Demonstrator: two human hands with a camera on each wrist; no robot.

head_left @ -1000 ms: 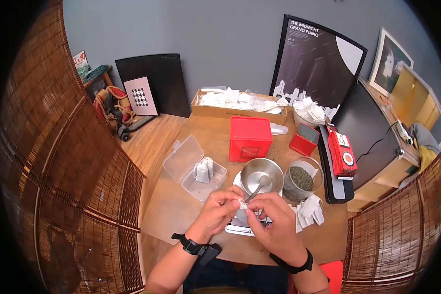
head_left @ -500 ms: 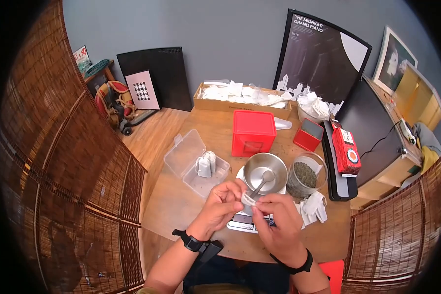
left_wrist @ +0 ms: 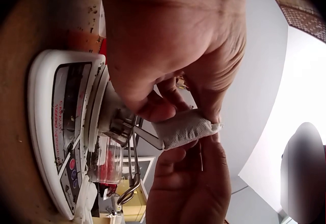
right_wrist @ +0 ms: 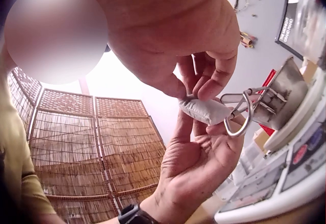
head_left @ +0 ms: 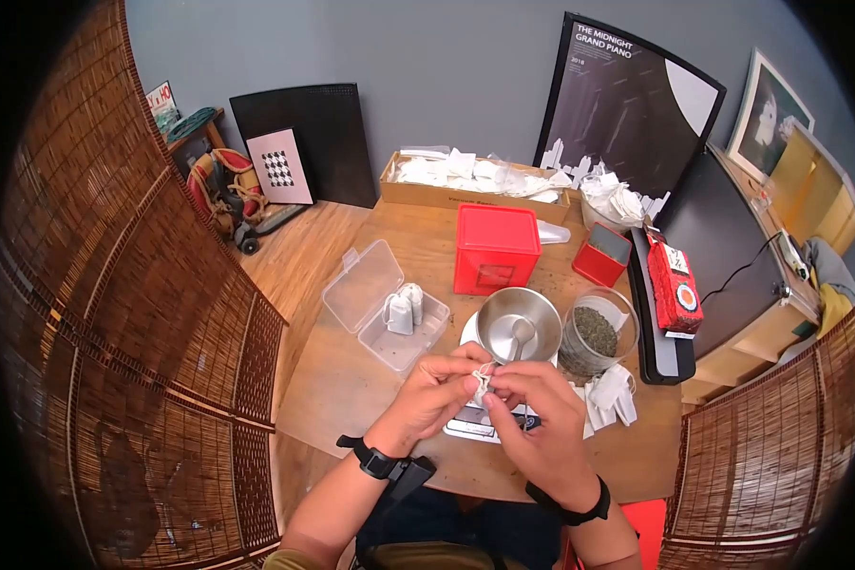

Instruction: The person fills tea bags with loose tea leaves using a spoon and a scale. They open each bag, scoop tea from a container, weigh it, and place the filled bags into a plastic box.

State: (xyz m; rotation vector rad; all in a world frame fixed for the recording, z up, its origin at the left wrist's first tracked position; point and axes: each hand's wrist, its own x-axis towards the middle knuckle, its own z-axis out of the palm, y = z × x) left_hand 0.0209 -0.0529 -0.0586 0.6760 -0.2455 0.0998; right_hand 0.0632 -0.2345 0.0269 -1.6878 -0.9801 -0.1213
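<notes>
White fabric pouch [left_wrist: 184, 128], one: held between my two hands, thumb and fingertips of my left hand [head_left: 426, 399] and right hand [head_left: 549, 418] pinching it. Position: raised above the scale [left_wrist: 43, 127], near the steel bowl [head_left: 497, 318].

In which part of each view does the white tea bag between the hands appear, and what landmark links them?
Head: white tea bag below and right of centre, pinched by the left hand and right hand.
Left wrist: tea bag slightly right of and below centre.
Right wrist: tea bag right of centre.
Shared landmark: the digital scale, lower centre in head, at left in left wrist, lower right in right wrist.
</notes>
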